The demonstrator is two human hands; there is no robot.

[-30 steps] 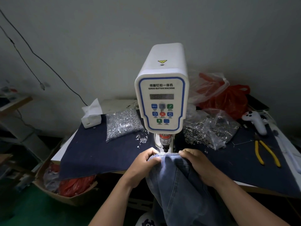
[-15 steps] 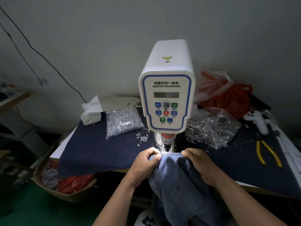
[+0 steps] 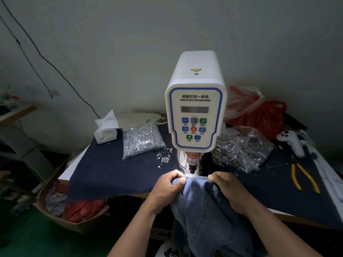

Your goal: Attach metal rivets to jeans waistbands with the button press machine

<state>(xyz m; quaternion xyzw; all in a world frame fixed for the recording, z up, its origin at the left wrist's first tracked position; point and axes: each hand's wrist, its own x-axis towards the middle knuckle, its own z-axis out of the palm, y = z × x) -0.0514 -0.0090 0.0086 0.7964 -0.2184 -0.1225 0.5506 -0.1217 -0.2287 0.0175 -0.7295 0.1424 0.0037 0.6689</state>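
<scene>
A white servo button press machine (image 3: 195,112) stands at the table's middle, its punch head (image 3: 193,165) pointing down. Blue jeans (image 3: 204,210) hang off the table's front edge, their waistband (image 3: 196,178) stretched just below the punch. My left hand (image 3: 168,190) pinches the waistband's left end with curled fingers. My right hand (image 3: 229,191) grips the waistband's right side, fingers curled over the denim. A clear bag of silver rivets (image 3: 143,141) lies left of the machine, with loose rivets (image 3: 164,158) beside it.
A dark blue cloth (image 3: 104,173) covers the table. Bags of metal parts (image 3: 241,151) lie right of the machine, red plastic bags (image 3: 259,112) behind. Yellow pliers (image 3: 304,178), a white controller (image 3: 291,140) and a tissue box (image 3: 105,132) also sit there. A cardboard box (image 3: 74,210) stands on the floor.
The hands hold the waistband under the punch much as before. The view has shifted, so the machine sits slightly right and lower in frame.
</scene>
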